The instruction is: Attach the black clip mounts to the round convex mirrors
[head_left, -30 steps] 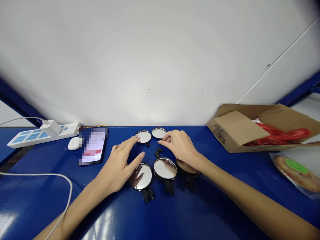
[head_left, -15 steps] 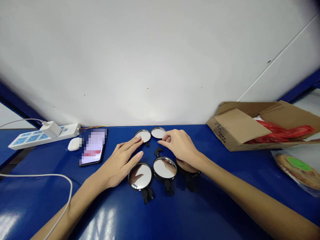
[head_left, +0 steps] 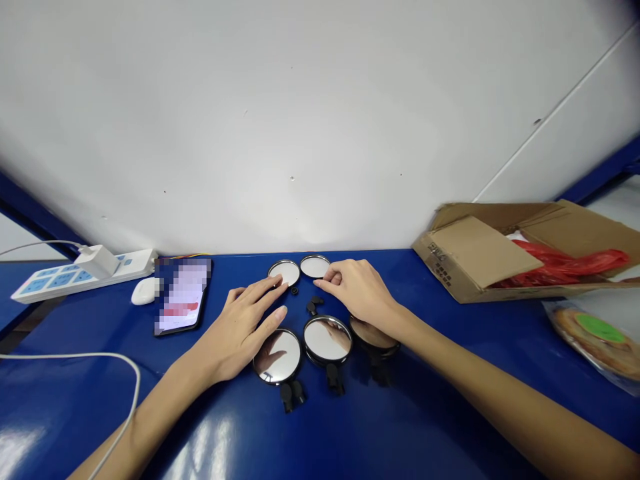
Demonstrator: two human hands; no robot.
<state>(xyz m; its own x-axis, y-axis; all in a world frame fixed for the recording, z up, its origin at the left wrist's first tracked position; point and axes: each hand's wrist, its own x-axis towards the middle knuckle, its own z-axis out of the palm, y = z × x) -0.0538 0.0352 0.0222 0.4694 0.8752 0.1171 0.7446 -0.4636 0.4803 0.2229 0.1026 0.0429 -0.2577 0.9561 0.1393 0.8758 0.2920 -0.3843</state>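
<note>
Fingers stretched out, my left hand (head_left: 250,327) lies with its fingertips at the near rim of a round black-rimmed mirror (head_left: 283,272). Beside that mirror is a second round mirror (head_left: 315,266). My right hand (head_left: 357,287) has its fingers curled together next to it; whatever they pinch is hidden. Between the hands lie a small black ring (head_left: 295,291) and a black joint piece (head_left: 314,305). Closer to me are a left round mirror (head_left: 278,359), a middle one (head_left: 328,339) and a right one (head_left: 373,333), each with a black clamp mount. My right wrist partly covers the right one.
On the left are a phone (head_left: 183,297), a white earbud case (head_left: 144,291), a power strip (head_left: 83,275) and a white cable (head_left: 125,359). An open cardboard box (head_left: 465,260) with a red bag and a wrapped food item (head_left: 595,333) are on the right. A white wall (head_left: 300,133) rises behind.
The view has shifted slightly, so the things on the table appear a little further left. Both hands keep nearly the same pose beside the back mirrors.
</note>
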